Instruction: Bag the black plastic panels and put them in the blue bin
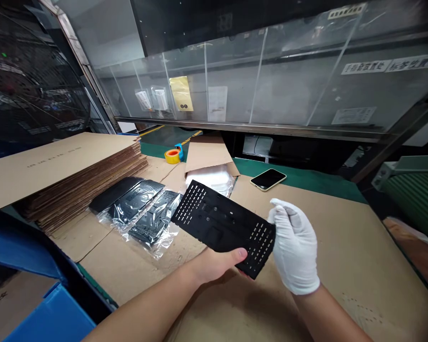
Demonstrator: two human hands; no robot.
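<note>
A flat black slotted panel [226, 221] is tilted above the cardboard-covered table. My left hand [219, 263], bare, grips its lower edge with the thumb on top and the fingers hidden beneath. At the panel's right end is my right hand [294, 244] in a white glove, its fingers curled together close to the edge; whether they pinch anything is hidden. Left of the panel, similar black parts in clear plastic bags [153, 218] lie on the cardboard.
Stacked cardboard sheets [92, 171] stand at the left, above a blue bin [53, 316]. Behind the panel are yellow tape [172, 156], an open carton [209, 154] holding clear bags, and a phone [268, 179]. A metal-framed shelf [235, 127] spans the back.
</note>
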